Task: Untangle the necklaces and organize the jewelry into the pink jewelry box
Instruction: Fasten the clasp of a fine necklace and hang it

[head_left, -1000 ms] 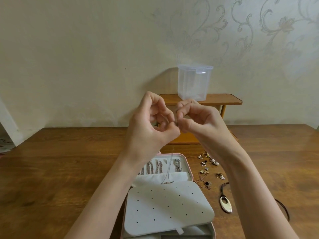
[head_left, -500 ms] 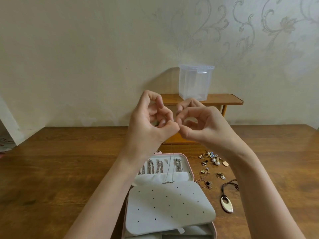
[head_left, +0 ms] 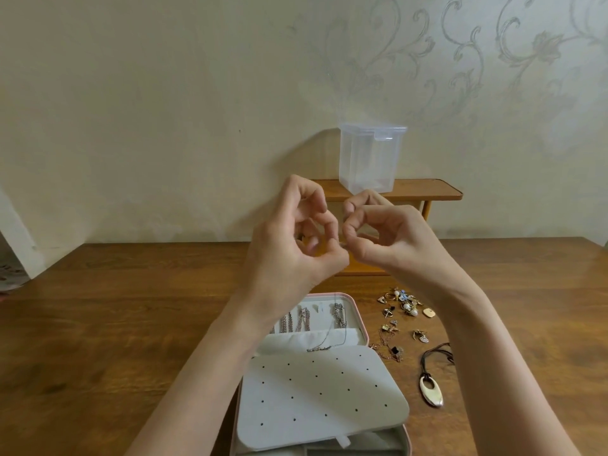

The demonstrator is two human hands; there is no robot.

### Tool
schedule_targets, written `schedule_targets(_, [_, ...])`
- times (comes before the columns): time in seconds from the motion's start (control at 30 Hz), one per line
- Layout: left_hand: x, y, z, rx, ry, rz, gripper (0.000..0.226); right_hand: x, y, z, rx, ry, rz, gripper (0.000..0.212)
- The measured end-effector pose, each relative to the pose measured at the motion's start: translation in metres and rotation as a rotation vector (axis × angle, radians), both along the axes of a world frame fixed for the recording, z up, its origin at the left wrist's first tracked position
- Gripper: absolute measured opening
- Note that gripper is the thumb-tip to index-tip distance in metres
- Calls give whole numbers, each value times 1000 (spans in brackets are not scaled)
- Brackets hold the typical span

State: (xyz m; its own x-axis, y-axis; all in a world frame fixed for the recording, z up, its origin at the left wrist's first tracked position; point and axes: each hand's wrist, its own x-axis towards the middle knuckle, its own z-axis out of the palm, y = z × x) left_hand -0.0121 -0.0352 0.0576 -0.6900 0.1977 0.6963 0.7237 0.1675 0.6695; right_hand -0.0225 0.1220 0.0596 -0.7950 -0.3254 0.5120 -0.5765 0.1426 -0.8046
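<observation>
We cannot make out the clasp where the left hand [head_left: 296,245] and right hand [head_left: 388,238] meet; the fingertips cover it. The thin chain [head_left: 332,334] hanging from them is so fine that we lose its upper stretch against the table. The left forearm hides the left part of the pink jewelry box [head_left: 360,311], and the bottom edge cuts off its front. The small pieces in the loose jewelry pile [head_left: 401,311] are too tiny to tell apart. The right forearm hides part of the dark cord [head_left: 437,355].
</observation>
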Motion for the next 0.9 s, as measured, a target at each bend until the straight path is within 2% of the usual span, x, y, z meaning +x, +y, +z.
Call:
schedule_targets(0.17, [-1,1,3,317,-324,-218,34,1,-2,1,7,32,46,7])
schedule_targets(0.27, [-3,-1,3,351,-419,-262,36,0,-1,1,-41,60,25,1])
schedule_targets(0.37, [-4,-2,3,250,-339,-174,37,0,-1,1,-89,103,12,4])
schedule_targets(0.53, [-1,2,-2,-135,93,104,33,-3,-3,-1,-100,132,-31,3])
schedule_targets(0.63, [-1,4,-3,-133,172,176,31,-1,-6,1,-88,126,-18,9])
schedule_targets(0.7, [0,3,-2,-43,108,144,29,0,-5,2,-108,105,-1,15])
schedule_targets(0.83, [-2,-1,3,192,-161,-65,30,2,-4,2,-160,45,112,17])
schedule_targets(0.9, [-3,-2,4,239,-205,-100,30,3,-4,3,-187,40,135,14])
